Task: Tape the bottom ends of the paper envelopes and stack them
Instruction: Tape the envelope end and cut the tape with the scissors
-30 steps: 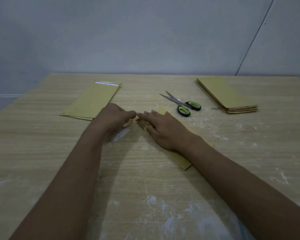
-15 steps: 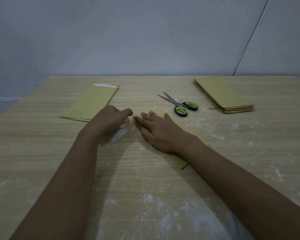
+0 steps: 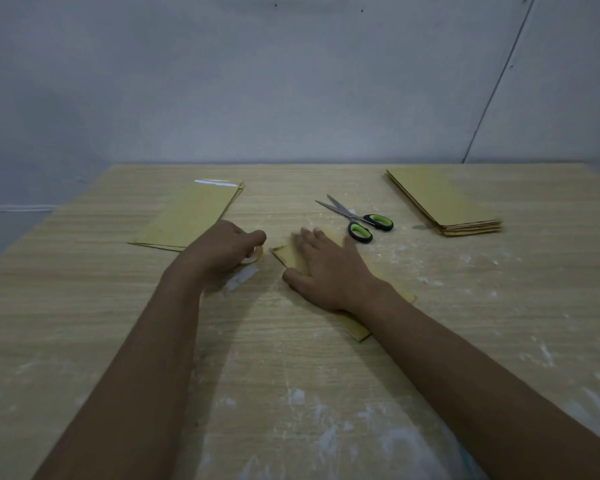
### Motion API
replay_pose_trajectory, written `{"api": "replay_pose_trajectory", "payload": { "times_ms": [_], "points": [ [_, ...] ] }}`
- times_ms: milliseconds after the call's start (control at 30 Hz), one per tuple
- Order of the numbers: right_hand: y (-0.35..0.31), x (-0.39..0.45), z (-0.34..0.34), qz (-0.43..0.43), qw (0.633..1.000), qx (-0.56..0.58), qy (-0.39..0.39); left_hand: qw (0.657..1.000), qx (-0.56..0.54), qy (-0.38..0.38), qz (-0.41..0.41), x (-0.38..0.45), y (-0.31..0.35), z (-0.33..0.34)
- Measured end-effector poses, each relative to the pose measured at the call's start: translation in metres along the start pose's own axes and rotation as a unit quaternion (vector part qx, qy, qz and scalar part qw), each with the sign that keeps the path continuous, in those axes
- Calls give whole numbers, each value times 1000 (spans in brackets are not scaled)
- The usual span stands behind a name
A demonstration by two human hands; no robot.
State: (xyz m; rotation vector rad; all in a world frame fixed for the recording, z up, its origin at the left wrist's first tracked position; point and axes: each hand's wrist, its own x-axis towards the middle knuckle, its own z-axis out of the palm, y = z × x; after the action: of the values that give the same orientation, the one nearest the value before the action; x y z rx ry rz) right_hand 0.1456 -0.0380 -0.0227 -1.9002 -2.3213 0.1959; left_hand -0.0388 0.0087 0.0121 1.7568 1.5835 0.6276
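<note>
A yellow-brown paper envelope (image 3: 357,332) lies slanted on the wooden table (image 3: 291,375) in the middle. My right hand (image 3: 326,268) lies flat on it with straight fingers, pressing it down near its far end. Just left of that end, my left hand (image 3: 222,252) grips a roll of clear tape (image 3: 253,256), fingers curled round it. A stack of envelopes with a white taped end (image 3: 191,216) lies at the far left. Another stack of envelopes (image 3: 444,202) lies at the far right.
Scissors with green and black handles (image 3: 361,221) lie just beyond my right hand, blades open and pointing left. White smears and a patch of residue (image 3: 239,277) mark the tabletop. A grey wall (image 3: 291,81) stands behind the table's far edge.
My left hand has drawn away to the left from my right hand, so a gap shows between them and the tape roll is visible. The right hand stays on the envelope.
</note>
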Motion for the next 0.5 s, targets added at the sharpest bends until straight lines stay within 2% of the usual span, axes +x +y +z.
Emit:
{"api": "replay_pose_trajectory", "payload": {
  "times_ms": [67,133,200,267,300,400,500],
  "points": [
    [2,-1,-3,10,1000,0,-2,1000,-1,4,-3,0,-1,0],
    [4,-2,-7,6,999,5,31,1000,-3,8,-2,1,-1,0],
    [10,-1,-12,16,990,16,142,1000,-6,4,-3,1,-2,-1],
    [23,3,-17,77,963,28,255,1000,-7,0,-4,1,-3,-2],
    [30,5,-19,124,953,20,277,1000,-7,0,-3,1,-3,-2],
    [51,6,-20,254,942,7,219,1000,-6,1,0,2,-4,-2],
    [58,4,-20,281,942,52,175,1000,-7,-4,-2,1,-2,-1]
  ]
}}
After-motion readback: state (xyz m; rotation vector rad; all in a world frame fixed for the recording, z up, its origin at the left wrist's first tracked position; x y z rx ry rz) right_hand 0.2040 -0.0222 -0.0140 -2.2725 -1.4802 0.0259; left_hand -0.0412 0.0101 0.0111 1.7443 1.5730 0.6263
